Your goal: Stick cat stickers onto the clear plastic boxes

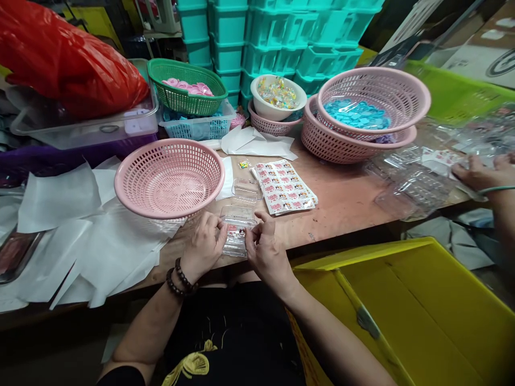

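Note:
Just in front of my body, a small clear plastic box with its lid raised rests at the table edge. A printed sticker lies across it between my two thumbs. My left hand has its fingers closed at the box's left side, thumb on the sticker's end. On the other side, my right hand is closed at the box's right edge, thumb and forefinger by the sticker. Behind the box stands another clear plastic box. Sheets of printed stickers lie stacked to its right.
A pink basket stands left of centre beside loose white paper. Pink baskets with blue pieces stand at back right. Another person's hand is among clear boxes. A yellow bin sits below the table.

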The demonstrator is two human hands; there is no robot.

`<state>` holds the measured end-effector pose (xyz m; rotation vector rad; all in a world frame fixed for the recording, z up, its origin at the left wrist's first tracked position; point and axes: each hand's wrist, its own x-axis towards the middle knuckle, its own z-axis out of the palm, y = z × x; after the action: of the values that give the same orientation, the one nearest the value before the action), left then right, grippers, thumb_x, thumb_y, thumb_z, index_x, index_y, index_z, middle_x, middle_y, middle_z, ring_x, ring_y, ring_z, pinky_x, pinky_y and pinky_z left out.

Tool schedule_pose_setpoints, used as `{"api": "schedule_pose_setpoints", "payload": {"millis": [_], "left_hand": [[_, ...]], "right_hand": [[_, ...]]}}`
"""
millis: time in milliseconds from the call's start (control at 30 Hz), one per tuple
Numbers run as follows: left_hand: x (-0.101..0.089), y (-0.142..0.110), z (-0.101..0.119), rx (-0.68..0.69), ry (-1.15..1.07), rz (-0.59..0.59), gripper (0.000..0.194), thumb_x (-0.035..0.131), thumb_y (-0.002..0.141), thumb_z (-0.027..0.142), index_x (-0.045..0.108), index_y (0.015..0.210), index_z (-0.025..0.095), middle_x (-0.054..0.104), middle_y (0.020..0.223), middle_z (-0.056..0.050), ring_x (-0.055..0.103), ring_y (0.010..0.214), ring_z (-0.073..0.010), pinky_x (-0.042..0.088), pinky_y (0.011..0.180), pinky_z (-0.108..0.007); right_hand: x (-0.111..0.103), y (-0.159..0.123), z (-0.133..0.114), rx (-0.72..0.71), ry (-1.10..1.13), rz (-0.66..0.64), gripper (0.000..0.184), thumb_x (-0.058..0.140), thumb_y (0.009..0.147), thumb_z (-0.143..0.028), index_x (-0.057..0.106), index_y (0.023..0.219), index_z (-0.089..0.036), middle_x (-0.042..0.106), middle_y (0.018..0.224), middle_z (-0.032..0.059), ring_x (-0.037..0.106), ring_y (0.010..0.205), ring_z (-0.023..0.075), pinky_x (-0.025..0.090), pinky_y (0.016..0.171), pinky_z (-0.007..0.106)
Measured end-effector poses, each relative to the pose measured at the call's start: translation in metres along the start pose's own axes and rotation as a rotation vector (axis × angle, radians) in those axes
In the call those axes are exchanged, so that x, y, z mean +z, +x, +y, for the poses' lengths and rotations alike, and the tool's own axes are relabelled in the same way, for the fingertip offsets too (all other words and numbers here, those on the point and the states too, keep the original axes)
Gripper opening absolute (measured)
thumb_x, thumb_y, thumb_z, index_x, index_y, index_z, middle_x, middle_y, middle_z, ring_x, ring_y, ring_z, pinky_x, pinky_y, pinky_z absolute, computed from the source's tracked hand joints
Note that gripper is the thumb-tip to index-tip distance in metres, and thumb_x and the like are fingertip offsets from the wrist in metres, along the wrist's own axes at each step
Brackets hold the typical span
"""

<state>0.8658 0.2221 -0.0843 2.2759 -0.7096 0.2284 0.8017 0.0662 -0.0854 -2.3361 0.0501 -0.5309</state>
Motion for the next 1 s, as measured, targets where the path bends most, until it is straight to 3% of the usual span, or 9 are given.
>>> {"api": "schedule_pose_setpoints", "payload": {"millis": [300,633,867,1000], "left_hand": [[0.001,-0.001,0.0,0.007,-0.003,-0.004,0.015,0.046,0.096,0.021,0.044,0.081,0.022,0.049,0.084,-0.002,0.054,0.079,-0.018,0.048,0.075,-0.032],[0.002,-0.001,0.0,0.003,0.006,0.006,0.015,0.046,0.095,0.022,0.044,0.08,0.022,0.049,0.084,-0.002,0.053,0.078,-0.0176,0.047,0.073,-0.032],[0.007,-0.002,0.0,-0.008,0.012,0.034,0.014,0.048,0.092,0.02,0.044,0.079,0.023,0.049,0.083,-0.002,0.054,0.079,-0.0183,0.049,0.075,-0.034],[0.01,-0.005,-0.005,-0.096,-0.054,0.074,0.013,0.053,0.09,0.026,0.043,0.082,0.023,0.05,0.081,-0.001,0.056,0.076,-0.0175,0.051,0.072,-0.033]], "right_hand": [[0.003,-0.001,-0.002,-0.035,-0.063,0.028,0.043,0.039,0.098,-0.021,0.03,0.139,-0.016,0.064,0.085,0.0089,0.064,0.074,0.0227,0.055,0.071,0.038],[0.005,-0.001,-0.001,-0.05,-0.089,0.071,0.041,0.04,0.098,-0.022,0.036,0.138,-0.016,0.064,0.083,0.0079,0.064,0.074,0.0225,0.055,0.07,0.036],[0.008,-0.001,0.0,-0.008,-0.121,0.062,0.038,0.039,0.097,-0.025,0.042,0.133,-0.015,0.065,0.079,0.0077,0.063,0.069,0.0227,0.053,0.067,0.035],[-0.002,0.003,0.004,0.144,-0.119,-0.004,0.039,0.045,0.094,-0.035,0.047,0.127,-0.014,0.059,0.062,0.0014,0.06,0.055,0.0224,0.047,0.057,0.033]]}}
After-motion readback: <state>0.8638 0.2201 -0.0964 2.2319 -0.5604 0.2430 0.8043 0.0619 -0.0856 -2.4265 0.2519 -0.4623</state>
